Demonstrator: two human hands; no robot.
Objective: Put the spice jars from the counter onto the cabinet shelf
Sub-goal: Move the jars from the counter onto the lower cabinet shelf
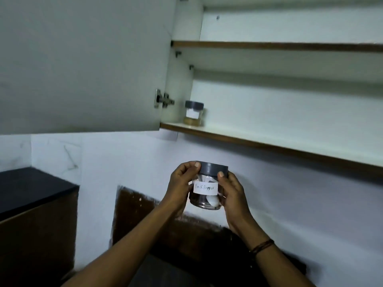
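Spice jar (206, 188) labelled "Black Pepper", held up in the air in front of the white wall (290, 204), below the lower cabinet shelf (269, 145) and well apart from it. Clear glass, upright or nearly so, with a dark grey lid (212, 167) and a white paper label (205, 187) facing the camera; dark contents low inside, plus a white shape near the bottom that is hard to make out.

From the left: black counter (31, 187) in the corner, over a brown cupboard front. Above it, the open cabinet door (83, 63), swung out on a metal hinge (163, 99). Left hand (180, 183) wrapped around the jar's left side, thumb tip pressed on the lid's edge. Right hand (233, 192) cupping the jar's right side, thumb tip also on the lid's rim, fingers curled behind the glass. A thin dark bracelet (262, 246) on the right wrist.

Second jar (193, 113) already standing on the lower shelf, at its far left end beside the cabinet's side wall; same grey lid, white label, pale brown contents, though blurred. Upper shelf (269, 46) above it. Dark patch (165, 220) on the wall behind and below the forearms.
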